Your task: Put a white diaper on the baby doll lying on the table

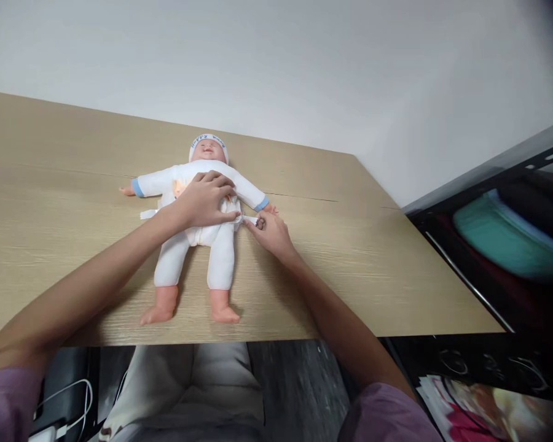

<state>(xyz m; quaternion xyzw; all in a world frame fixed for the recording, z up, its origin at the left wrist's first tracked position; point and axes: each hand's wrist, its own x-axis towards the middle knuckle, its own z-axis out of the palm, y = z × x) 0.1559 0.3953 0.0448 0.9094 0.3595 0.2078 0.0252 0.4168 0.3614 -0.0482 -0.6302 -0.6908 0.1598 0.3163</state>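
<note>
A baby doll (221, 261) in a white suit with blue cuffs and a white cap lies on its back, its head toward the wall. Round its hips is a white diaper (205, 236). My left hand (208, 197) rests on the doll's belly with fingers spread and thumb stretched over the diaper's front. At the diaper's right edge, my right hand (270, 230) pinches the white diaper tab (247, 218), beside the doll's hand. The other side's white tab (148, 214) sticks out loose on the table. My left hand hides part of the diaper's waist.
The wooden table (350, 264) stands against a pale wall (258, 73). To the right is a dark stand with a green rounded thing (511, 236). Below the front edge are my legs (188, 387), a white cable (85, 405) and colourful printed sheets (479, 405).
</note>
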